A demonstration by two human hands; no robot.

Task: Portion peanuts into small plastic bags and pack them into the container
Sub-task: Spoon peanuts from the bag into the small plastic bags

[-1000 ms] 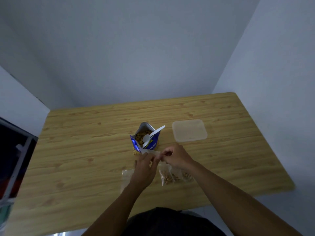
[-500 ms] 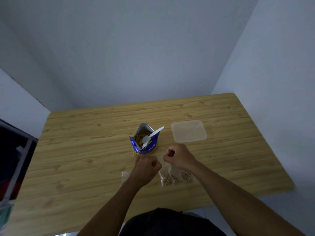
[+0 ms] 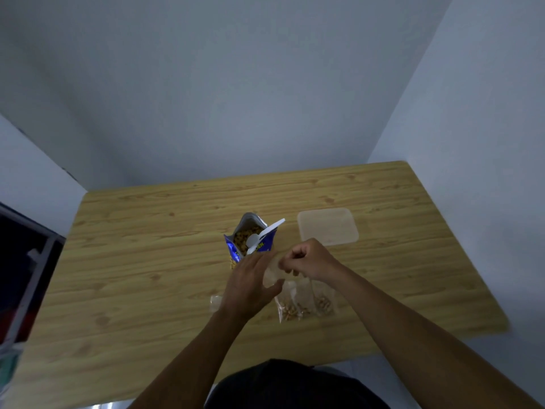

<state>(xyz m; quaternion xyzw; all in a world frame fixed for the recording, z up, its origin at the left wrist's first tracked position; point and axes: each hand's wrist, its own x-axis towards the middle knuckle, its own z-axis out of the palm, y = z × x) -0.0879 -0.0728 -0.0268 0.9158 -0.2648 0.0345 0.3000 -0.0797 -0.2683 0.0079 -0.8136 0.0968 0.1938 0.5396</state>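
Note:
An open blue peanut bag (image 3: 250, 239) stands mid-table with a white plastic spoon (image 3: 264, 235) resting in its mouth. Just in front of it both hands hold one small clear plastic bag (image 3: 272, 271). My left hand (image 3: 250, 283) has its fingers stretched along the bag's left side, thumb under it. My right hand (image 3: 306, 259) pinches the bag's top edge. Whether that bag holds peanuts is hard to tell. Three filled small bags (image 3: 303, 304) lie side by side under my right wrist. The translucent container (image 3: 328, 226) sits to the right of the peanut bag.
A stack of empty clear bags (image 3: 215, 303) peeks out left of my left wrist. The wooden table (image 3: 132, 261) stands in a corner, with walls behind and to the right. Dark shelving (image 3: 20, 276) stands off the left edge.
Both fists have loosened: my left hand's fingers are now extended and a small clear bag is spread between the hands. Hands sit slightly right of before.

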